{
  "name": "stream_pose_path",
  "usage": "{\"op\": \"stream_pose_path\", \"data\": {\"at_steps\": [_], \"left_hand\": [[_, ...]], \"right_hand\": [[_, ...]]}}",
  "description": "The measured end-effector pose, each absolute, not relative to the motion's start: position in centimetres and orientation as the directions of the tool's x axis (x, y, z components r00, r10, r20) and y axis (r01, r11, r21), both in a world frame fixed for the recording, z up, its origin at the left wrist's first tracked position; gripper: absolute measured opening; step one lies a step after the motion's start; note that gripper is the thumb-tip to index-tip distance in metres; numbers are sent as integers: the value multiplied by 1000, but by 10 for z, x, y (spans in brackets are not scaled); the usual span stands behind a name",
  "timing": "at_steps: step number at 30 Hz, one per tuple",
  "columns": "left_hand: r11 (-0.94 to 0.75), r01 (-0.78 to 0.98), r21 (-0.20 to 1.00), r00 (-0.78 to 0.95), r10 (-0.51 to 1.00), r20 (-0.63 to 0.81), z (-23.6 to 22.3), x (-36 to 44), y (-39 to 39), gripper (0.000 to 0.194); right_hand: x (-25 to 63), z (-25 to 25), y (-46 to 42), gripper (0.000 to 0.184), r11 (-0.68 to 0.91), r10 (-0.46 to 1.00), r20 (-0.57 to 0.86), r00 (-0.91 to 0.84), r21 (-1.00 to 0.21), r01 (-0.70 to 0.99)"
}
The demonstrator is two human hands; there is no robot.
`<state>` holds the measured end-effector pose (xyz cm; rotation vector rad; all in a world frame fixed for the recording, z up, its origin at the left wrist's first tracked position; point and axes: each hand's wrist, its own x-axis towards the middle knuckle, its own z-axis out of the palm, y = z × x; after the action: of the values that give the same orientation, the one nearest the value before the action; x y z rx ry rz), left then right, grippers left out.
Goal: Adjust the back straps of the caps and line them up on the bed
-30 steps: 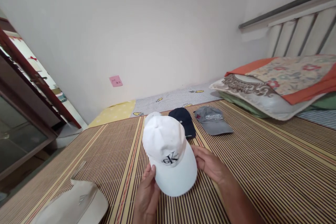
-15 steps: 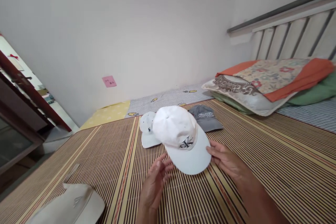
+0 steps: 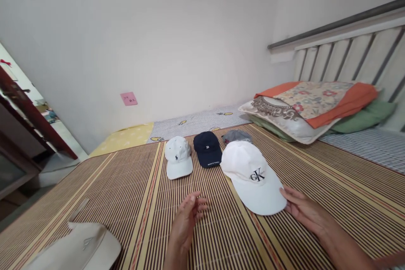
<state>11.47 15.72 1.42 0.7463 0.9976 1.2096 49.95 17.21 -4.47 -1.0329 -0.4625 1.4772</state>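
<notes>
My right hand [image 3: 302,209] pinches the brim edge of a white cap with CK lettering [image 3: 253,175], which is tilted with its brim toward me. My left hand [image 3: 189,215] hovers over the mat with fingers apart and holds nothing. Behind it, a pale cap with a small dark emblem [image 3: 178,156] and a navy cap [image 3: 207,148] sit side by side on the mat. A grey cap [image 3: 236,136] is partly hidden behind the white one. At the lower left lies a beige visor [image 3: 79,247], cut off by the frame edge.
A striped bamboo mat [image 3: 126,202] covers the bed. Stacked pillows [image 3: 284,122] with an orange-edged floral cloth [image 3: 319,99] lie at the right, before a slatted headboard [image 3: 341,55]. A pink note [image 3: 128,98] is on the wall. A doorway opens at the left.
The CK cap has moved right in my right hand, away from my left hand. The navy cap has come into sight, and the grey cap is now more covered.
</notes>
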Motion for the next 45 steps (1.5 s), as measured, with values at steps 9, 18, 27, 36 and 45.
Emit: {"op": "stream_pose_path", "data": {"at_steps": [9,18,27,36,45], "left_hand": [[254,-359,898,54,966,-251,9,118,159,66],[261,-332,907,60,965,-256,7,120,159,73],[258,-327,909,56,966,-254,2,120,162,72],[295,-287,911,74,955,-286,1,118,162,69],[284,-315,906,20,956,-293,-5,116,164,70]], "right_hand": [[505,-52,161,41,-274,934,-354,53,-802,-531],[513,-52,141,47,-324,923,-360,137,-917,-231],[526,-47,129,55,-198,968,-117,222,-900,388],[547,-44,202,31,-143,941,-116,318,-988,61],[537,-30,304,17,-204,954,-243,176,-955,-217]]}}
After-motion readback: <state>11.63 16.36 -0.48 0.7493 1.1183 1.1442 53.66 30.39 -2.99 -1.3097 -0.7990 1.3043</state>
